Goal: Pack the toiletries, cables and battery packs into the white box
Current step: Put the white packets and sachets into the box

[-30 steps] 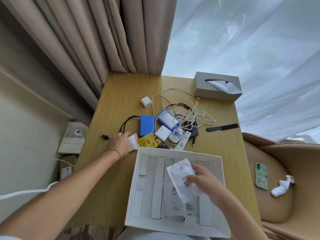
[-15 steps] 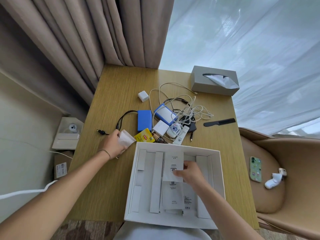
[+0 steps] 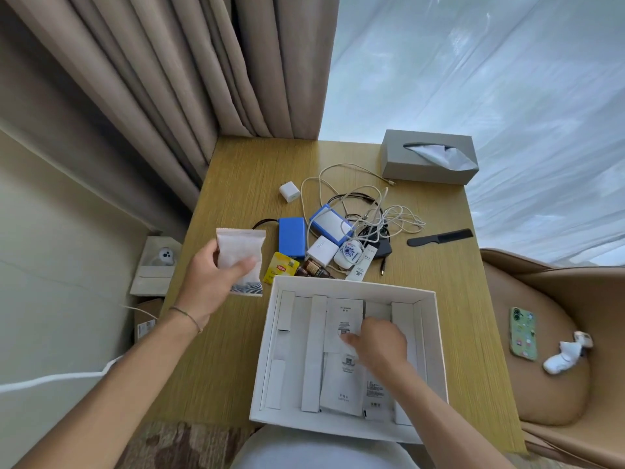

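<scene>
Risk of crumpling or shifting flat sachets (image 3: 345, 324) under right hand (image 3: 380, 343), fingers pressing inside white box (image 3: 436, 336); left hand (image 3: 211, 282) gripping white pouch (image 3: 240, 252) left of box, liable to snag. Beyond box: cables (image 3: 368, 211), blue battery pack (image 3: 291, 236). Wooden table (image 3: 236, 184), beige curtains (image 3: 203, 79), armchair right.

Tissue box (image 3: 429, 156): grey, far right corner of the worktop (image 3: 236, 184)
Phone (image 3: 523, 333): green, on the tan chair (image 3: 554, 394)
Curtain (image 3: 189, 69): beige

soft window daylight, sharp, wide-angle edge distortion
</scene>
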`<state>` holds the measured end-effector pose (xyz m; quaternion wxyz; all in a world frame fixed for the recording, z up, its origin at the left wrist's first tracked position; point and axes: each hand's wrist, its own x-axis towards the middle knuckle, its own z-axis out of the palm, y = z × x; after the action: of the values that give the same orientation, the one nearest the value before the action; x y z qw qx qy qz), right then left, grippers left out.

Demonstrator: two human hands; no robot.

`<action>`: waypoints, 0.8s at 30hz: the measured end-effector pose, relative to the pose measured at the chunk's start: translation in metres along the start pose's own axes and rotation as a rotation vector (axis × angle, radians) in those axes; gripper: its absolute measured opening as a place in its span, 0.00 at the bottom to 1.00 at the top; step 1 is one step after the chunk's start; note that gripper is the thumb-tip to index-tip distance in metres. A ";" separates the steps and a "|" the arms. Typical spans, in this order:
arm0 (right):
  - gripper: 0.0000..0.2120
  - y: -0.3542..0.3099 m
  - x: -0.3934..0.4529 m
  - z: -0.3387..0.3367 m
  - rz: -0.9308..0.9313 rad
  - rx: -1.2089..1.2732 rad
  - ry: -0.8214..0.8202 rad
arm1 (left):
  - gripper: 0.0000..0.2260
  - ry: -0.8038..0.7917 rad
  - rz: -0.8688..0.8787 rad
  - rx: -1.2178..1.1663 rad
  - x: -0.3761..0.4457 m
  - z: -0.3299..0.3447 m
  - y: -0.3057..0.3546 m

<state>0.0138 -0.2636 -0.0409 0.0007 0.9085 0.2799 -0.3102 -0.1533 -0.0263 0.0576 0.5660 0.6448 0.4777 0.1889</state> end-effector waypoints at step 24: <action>0.13 0.071 -0.071 -0.062 -0.073 0.502 0.372 | 0.09 -0.349 -0.284 0.086 -0.067 0.171 -0.047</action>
<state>0.0388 -0.3484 0.0365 -0.2859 0.9109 0.2221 -0.1979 -0.0700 -0.1801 -0.0143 0.6330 0.6176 0.4660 -0.0278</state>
